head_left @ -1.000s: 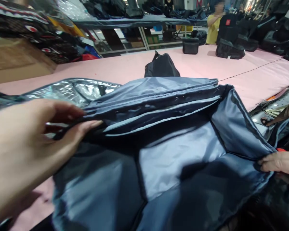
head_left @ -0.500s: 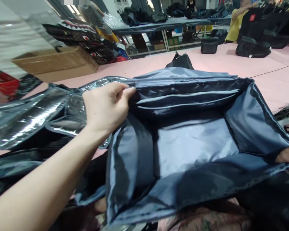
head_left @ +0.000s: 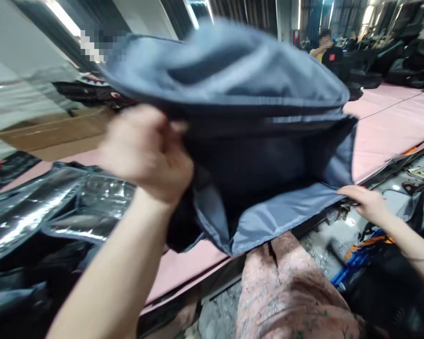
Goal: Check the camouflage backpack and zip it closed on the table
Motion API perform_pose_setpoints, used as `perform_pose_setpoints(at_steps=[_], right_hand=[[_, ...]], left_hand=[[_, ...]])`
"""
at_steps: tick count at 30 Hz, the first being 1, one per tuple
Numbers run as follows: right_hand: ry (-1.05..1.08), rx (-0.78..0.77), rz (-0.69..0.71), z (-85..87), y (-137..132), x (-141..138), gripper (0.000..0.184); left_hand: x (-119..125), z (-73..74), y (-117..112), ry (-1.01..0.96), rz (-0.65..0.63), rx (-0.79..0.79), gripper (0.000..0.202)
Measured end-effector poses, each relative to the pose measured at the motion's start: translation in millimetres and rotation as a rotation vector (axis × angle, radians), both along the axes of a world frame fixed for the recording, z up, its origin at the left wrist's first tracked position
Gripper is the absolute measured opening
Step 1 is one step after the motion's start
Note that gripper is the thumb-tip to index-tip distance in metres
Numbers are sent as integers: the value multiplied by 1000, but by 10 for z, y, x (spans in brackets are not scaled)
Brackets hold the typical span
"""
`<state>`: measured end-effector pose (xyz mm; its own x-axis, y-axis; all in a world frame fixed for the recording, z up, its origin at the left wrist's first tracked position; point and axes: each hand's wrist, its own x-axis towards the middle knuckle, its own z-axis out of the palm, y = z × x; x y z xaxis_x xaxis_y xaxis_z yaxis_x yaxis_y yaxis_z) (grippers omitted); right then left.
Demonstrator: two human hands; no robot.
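A large blue-grey fabric bag lining (head_left: 254,89) is lifted off the pink table (head_left: 385,127) and hangs open toward me. My left hand (head_left: 146,150) is closed in a fist on the lining's upper left edge, blurred by motion. My right hand (head_left: 362,202) pinches the lower right edge of the lining near the table's front edge. A shiny silver-and-black bag shell (head_left: 56,207) lies on the table to the left, joined to the lining behind my left hand.
A cardboard box (head_left: 53,134) sits at the back left. Black bags (head_left: 410,66) are piled at the back right, where a person in a yellow top (head_left: 321,47) stands. Blue and orange items (head_left: 360,256) lie on the floor below my right arm. My patterned trouser leg (head_left: 289,292) shows at the bottom.
Both hands have raised the lining from lying open on the table up toward the camera. The right hand has moved left and up. The view now tilts down over the table edge.
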<state>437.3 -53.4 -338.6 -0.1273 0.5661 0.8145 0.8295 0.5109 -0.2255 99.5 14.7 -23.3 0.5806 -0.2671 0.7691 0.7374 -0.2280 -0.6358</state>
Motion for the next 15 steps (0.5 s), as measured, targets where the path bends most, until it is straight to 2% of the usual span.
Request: perform_pose_setpoints(at_steps=[1,2,3,5,7,8,10,12,15], right_hand=[[-36,-53,16,-164,95,-121,51],[-43,-96,52,-311,161,-249,53],[-26,-139,107,-435,200,-381,53],[47,-166,227,-603,216,-641,44],[213,-158,304,-679,199,-869,38],[332,-152,330,-695,193,-965,35],[549,-160,359,-702,205,-1117,31],[686,-178,365,-695,240,-1226,27],[841,-189,344,-669,299,-1337,19]], left_hand=[[-52,-259,5,79,0,-63,22],[-123,-542,7,105,7,-271,22],[-212,-835,3,120,5,-358,24],[-437,-1384,-36,138,0,-458,21],[-678,-1802,-112,98,-13,-514,13],[-784,-1946,-154,54,-19,-528,10],[-938,-2116,-218,-41,-8,-570,8],[-1015,-2171,-229,-111,7,-613,10],[-1053,-2173,-172,-166,8,-668,13]])
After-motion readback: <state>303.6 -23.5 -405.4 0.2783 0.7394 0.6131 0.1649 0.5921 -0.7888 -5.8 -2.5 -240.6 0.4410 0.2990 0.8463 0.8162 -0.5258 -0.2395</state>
